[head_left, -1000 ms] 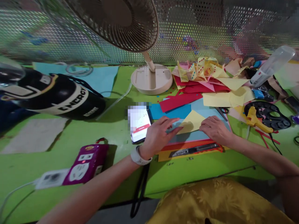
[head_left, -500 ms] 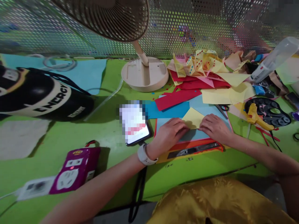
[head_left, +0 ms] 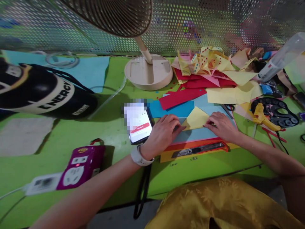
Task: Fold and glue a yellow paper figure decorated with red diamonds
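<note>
A piece of yellow paper (head_left: 195,118), pointed at the top like a folded triangle, lies over light blue sheets (head_left: 193,136). At its left corner, the curled fingers and thumb of my left hand (head_left: 165,131) close on the paper. My right hand (head_left: 221,125) pinches the right end between thumb and fingertips. Just below both hands, a utility knife (head_left: 190,152) rests on orange and yellow sheets. A phone (head_left: 138,124) with a lit, partly blurred screen lies left of my left hand.
Behind are blue paper (head_left: 171,108), a red strip (head_left: 182,98) and a heap of paper scraps (head_left: 212,63). Scissors (head_left: 228,109) and a yellow glue gun (head_left: 262,116) lie right. A fan base (head_left: 149,74), black bottle (head_left: 47,95) and purple power strip (head_left: 82,165) stand left.
My left hand has shifted left, away from my right hand. More of the yellow paper's lower edge now shows between them. The view has tilted slightly.
</note>
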`<state>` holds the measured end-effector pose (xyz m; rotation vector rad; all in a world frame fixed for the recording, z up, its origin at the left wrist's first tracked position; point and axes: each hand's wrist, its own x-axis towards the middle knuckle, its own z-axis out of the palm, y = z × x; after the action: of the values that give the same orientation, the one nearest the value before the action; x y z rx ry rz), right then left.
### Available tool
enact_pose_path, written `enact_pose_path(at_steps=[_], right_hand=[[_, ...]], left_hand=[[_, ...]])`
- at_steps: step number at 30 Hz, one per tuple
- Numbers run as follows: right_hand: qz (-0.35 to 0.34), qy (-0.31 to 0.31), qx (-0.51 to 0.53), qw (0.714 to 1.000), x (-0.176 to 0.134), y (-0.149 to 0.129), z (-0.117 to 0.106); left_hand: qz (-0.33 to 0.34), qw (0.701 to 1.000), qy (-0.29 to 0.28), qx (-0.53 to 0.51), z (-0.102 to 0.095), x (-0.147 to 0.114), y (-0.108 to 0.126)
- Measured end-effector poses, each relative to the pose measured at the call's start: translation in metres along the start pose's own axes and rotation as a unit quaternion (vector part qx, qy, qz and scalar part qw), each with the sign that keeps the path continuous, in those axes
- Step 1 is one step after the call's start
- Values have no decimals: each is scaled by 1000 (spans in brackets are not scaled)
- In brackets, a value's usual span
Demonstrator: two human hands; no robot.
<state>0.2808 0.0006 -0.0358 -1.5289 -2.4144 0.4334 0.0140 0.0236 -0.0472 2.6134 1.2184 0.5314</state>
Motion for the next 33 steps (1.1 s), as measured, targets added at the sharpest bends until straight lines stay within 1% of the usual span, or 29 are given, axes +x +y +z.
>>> enact_pose_path(at_steps=[4,6,8,9,10,12,13,14,16,19,26,30,33], right_hand=[[3,1,12,1000,1,2,1],[2,2,16,1000,2,3,2],[0,4,18,1000,3,4,3],[-1,4,18,1000,3,4,3],[-1,6,18,1000,3,4,3],[0,7,15,1000,3,5,4],[-1,7,13,1000,3,5,4],[-2,7,12,1000,3,5,4],[-5,9,12,1000,3,5,5],[-5,8,14,1000,3,5,4],[8,-11,-2,1000,3,5,-4],[35,-12,-24,999,-3,12,-10],[62,-8,-56,996,-9,21,-15]], left_hand=[[-14,998,26,58,-9,-8,-2],[-34,995,53,78,-14,-10,4],[-41,993,72,88,-16,-12,16],[-15,995,67,76,-14,-13,24],[28,997,52,58,-12,-13,32],[120,992,-1,28,-2,-13,46],[145,989,-21,20,4,-13,50],[151,988,-38,15,10,-13,53],[140,988,-58,13,20,-13,54],[130,989,-64,5,27,-13,48],[127,990,-66,-3,27,-14,46],[126,989,-80,13,27,-14,47],[132,988,-77,19,27,-14,46]])
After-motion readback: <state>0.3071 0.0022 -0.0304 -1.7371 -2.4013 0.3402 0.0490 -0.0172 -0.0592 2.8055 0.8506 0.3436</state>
